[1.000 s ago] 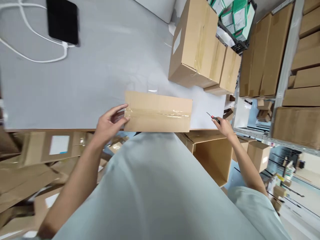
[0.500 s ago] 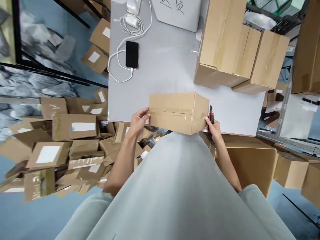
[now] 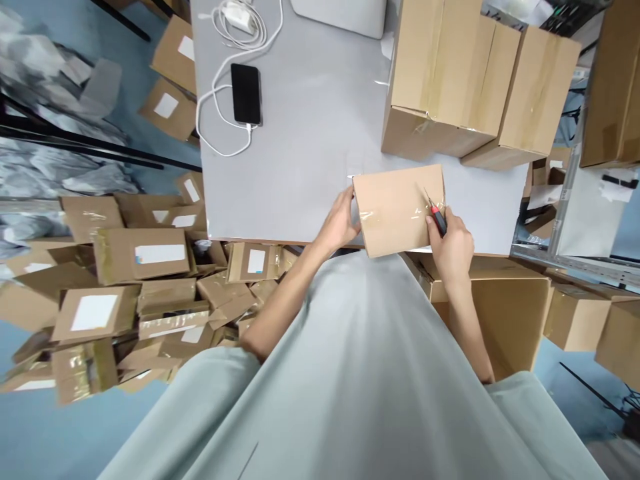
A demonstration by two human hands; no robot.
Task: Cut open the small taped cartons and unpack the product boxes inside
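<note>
A small taped cardboard box stands at the near edge of the grey table. My left hand grips the box's left side with curled fingers. My right hand is closed on a red-and-black utility knife, and the blade tip touches the clear tape near the box's right edge.
Two large taped cartons stand at the table's back right. A black phone with a white cable lies at the back left. An open carton sits below the table at right. Several flattened and labelled boxes pile up on the floor at left.
The box has been turned so a smaller face shows and shifted right. My right hand moved from the box's side to its face with the knife tip on the tape.
</note>
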